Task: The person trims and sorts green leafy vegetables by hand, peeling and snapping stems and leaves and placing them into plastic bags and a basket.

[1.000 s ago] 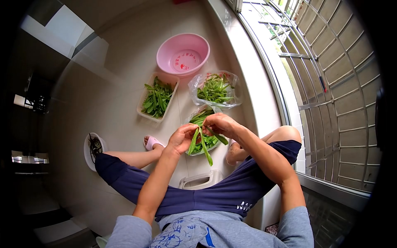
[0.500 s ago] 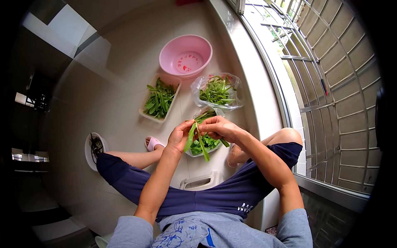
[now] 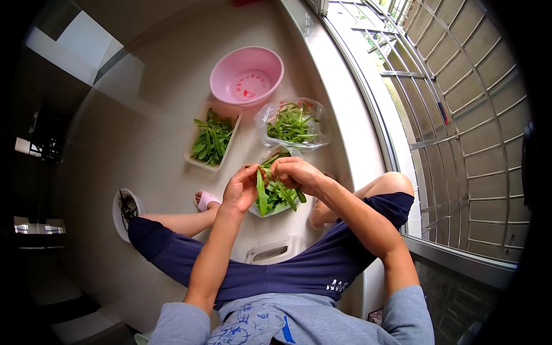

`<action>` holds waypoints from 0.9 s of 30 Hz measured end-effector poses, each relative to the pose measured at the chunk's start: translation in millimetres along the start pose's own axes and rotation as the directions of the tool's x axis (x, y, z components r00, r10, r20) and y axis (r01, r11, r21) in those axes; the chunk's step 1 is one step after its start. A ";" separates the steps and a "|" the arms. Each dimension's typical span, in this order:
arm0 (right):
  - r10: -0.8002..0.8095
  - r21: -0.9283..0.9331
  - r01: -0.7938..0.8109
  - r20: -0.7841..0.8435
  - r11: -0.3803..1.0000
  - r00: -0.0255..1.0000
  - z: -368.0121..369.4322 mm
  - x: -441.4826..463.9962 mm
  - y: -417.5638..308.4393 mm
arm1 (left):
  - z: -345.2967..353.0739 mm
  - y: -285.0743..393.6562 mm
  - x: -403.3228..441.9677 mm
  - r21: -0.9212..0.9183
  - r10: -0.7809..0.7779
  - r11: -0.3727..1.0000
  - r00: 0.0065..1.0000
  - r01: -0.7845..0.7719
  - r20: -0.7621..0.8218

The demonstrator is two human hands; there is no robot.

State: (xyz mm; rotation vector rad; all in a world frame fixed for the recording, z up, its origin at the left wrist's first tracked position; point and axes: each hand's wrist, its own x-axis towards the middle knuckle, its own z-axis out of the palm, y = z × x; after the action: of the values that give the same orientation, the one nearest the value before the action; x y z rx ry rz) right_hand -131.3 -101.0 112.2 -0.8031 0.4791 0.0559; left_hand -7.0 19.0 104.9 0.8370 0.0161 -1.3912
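My left hand (image 3: 241,188) is closed in a pinch on a green leafy stem (image 3: 261,192), whose long leaf hangs down. Close beside it, my right hand (image 3: 296,174) also has its fingers closed on greens, with leaves hanging beneath. Both hands are above a clear plastic bag of greens (image 3: 276,198), which they partly cover. Beyond it lies another open plastic bag (image 3: 319,141) with stalks and leaves (image 3: 292,123). To its left, a clear plastic container (image 3: 235,133) holds more leafy greens (image 3: 211,138).
A pink basin (image 3: 247,75) stands past the container. At the left, a white basket (image 3: 119,215) holds dark scraps. A light plastic stool (image 3: 276,251) is between my legs. A ledge and a barred window run along the right.
The view has shifted slightly, so the containers appear further left. Both hands stay close together, and the greens between them have changed position, with the leaves now hanging differently.
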 end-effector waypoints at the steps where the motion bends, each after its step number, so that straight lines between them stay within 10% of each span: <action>1: -0.017 0.024 0.019 -0.073 1.000 0.997 0.9 -1.1 -1.1 | 0.9 -0.8 0.2 -0.010 0.003 1.000 1.000 -0.002 0.020; 5: -0.087 0.120 0.111 -0.189 0.987 0.978 -5.4 -0.7 -3.6 | 5.1 -1.7 -0.8 -0.066 -0.003 0.998 0.999 0.000 -0.041; 14: -0.244 -0.330 0.221 -0.031 0.918 0.969 9.5 -10.8 -10.2 | 3.1 -2.9 1.3 -0.097 0.099 0.990 0.994 -0.103 -0.040; 22: -0.513 -0.753 0.272 -0.101 0.600 0.853 24.3 -15.4 -10.0 | 16.3 -12.4 1.9 0.563 0.549 0.727 0.826 -0.394 -0.131; 27: -0.683 -0.892 0.316 0.011 0.323 0.731 18.4 -1.8 9.4 | 23.2 -16.0 2.0 0.654 0.545 0.672 0.830 -0.348 -0.118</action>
State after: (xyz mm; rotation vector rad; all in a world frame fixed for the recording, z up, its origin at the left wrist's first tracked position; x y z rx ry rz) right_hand -127.9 -81.2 117.5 -2.0000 0.5240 -0.5360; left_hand -30.9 6.0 112.5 1.4856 -0.4077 -0.7597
